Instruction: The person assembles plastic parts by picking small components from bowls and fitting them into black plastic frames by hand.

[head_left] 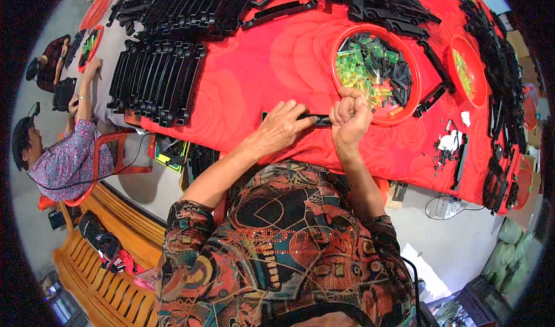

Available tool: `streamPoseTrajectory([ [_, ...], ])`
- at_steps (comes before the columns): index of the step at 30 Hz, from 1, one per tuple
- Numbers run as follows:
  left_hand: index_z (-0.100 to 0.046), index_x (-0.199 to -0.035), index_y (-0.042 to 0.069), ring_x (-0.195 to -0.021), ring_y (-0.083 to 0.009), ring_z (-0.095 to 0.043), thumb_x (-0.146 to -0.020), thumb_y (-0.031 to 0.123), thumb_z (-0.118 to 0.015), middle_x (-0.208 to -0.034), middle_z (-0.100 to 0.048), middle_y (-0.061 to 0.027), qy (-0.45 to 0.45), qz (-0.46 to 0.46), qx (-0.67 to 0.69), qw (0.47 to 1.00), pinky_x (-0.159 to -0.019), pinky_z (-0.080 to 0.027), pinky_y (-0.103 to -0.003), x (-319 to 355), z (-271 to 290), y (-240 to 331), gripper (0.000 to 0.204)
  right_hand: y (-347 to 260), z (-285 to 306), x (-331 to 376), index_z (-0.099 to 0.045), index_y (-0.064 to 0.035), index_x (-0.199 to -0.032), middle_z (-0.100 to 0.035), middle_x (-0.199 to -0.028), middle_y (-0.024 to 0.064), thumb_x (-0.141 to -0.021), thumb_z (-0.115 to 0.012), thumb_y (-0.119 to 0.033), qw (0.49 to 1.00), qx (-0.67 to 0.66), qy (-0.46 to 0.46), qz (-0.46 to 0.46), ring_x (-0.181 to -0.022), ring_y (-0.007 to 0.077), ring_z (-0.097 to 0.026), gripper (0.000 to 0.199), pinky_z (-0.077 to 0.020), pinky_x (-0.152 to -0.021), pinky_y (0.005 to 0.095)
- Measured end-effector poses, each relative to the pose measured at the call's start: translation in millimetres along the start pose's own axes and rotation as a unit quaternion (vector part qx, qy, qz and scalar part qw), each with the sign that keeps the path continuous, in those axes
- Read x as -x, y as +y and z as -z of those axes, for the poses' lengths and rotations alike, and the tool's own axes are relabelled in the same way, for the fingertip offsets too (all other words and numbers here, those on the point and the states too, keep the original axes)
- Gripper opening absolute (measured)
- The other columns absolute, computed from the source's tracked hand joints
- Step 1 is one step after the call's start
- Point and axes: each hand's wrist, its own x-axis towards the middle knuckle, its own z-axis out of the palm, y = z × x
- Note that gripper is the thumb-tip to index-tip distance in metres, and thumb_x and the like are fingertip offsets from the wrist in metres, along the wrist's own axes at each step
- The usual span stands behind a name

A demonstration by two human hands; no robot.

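My left hand (281, 127) lies over a long black plastic strip (317, 119) on the red tablecloth (272, 61), pinning it with the fingers. My right hand (350, 119) is closed in a fist at the strip's right end, pressing on it; what is inside the fist is hidden. Just beyond the right hand stands a red round tray (411, 73) filled with small green, yellow and black plastic pieces.
Rows of black strips (156, 81) are stacked at the left and more are heaped along the far edge and right side. A second red tray (469, 70) sits at the right. Another person (63, 153) sits at the left on a red chair.
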Motion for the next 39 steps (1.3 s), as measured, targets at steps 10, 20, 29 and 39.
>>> streamPoseTrajectory([
  [10,-0.064,-0.093,0.012,-0.079,-0.0229,-0.046,-0.073,0.011,-0.055,-0.085,-0.048,-0.0056,-0.033,0.012,-0.009,0.999,-0.065,-0.037,-0.035,-2.7,2.7,0.5,0.022,4.3,-4.3,1.2,-0.048,0.0041,-0.090,-0.024,-0.048,-0.0033,-0.087,-0.030,-0.012,0.999,0.003,0.030,-0.030,-0.038,0.0059,-0.019,0.025,-0.0205,-0.036,0.0236],
  [20,-0.063,-0.094,0.012,-0.080,-0.0231,-0.045,-0.071,0.009,-0.056,-0.084,-0.047,-0.0056,-0.044,0.013,0.001,0.999,-0.065,-0.037,-0.035,-4.2,3.7,0.5,0.025,6.9,-2.5,2.3,-0.049,0.0037,-0.088,-0.026,-0.049,-0.0033,-0.084,-0.029,-0.008,0.999,0.031,0.029,-0.024,-0.038,0.0055,-0.020,0.023,-0.0211,-0.036,0.0237],
  [29,-0.065,-0.094,0.009,-0.082,-0.0235,-0.045,-0.070,0.008,-0.056,-0.084,-0.048,-0.0067,-0.072,0.009,0.024,0.997,-0.067,-0.038,-0.035,-7.7,1.6,-3.6,0.025,9.7,-2.7,2.9,-0.049,0.0040,-0.087,-0.030,-0.050,-0.0019,-0.085,-0.032,-0.010,0.995,0.091,0.026,-0.010,-0.040,0.0060,-0.024,0.023,-0.0242,-0.038,0.0232],
  [39,-0.064,-0.095,0.006,-0.081,-0.0248,-0.047,-0.068,0.006,-0.056,-0.083,-0.049,-0.0091,-0.072,0.004,0.035,0.997,-0.068,-0.039,-0.036,-7.1,3.6,-4.2,0.028,10.5,-3.8,3.9,-0.051,0.0033,-0.086,-0.031,-0.050,-0.0026,-0.085,-0.032,-0.010,0.993,0.114,0.025,-0.034,-0.041,0.0057,-0.025,0.023,-0.0256,-0.038,0.0232],
])
